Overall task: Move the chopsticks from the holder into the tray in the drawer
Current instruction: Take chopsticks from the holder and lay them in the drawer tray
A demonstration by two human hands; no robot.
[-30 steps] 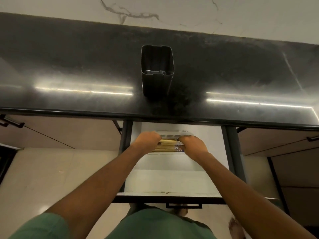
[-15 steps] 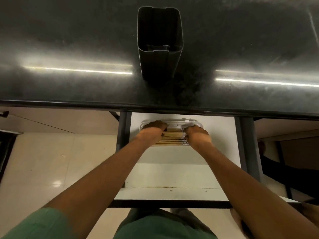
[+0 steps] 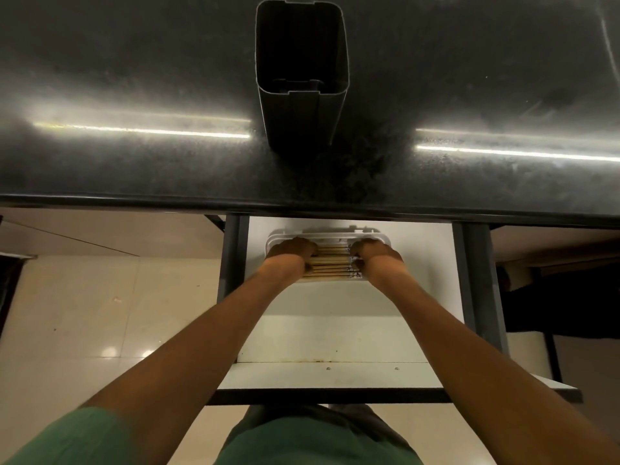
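A bundle of pale wooden chopsticks [image 3: 330,265] lies crosswise in the white tray [image 3: 335,235] at the back of the open white drawer [image 3: 335,333]. My left hand [image 3: 290,255] grips the bundle's left end with curled fingers. My right hand [image 3: 377,256] grips its right end, where dark markings show. The dark rectangular holder [image 3: 302,75] stands on the black countertop above, and nothing is visible inside it.
The black countertop [image 3: 134,78] overhangs the drawer's rear, its edge just above the tray. Dark metal rails [image 3: 231,280] flank the drawer on both sides. The drawer front [image 3: 328,396] sits near my green-clad torso. Cream floor tiles lie to the left.
My view has moved closer and tilted down, so the holder and the drawer look larger. Both hands have lowered the chopstick bundle deeper into the tray and still hold its ends.
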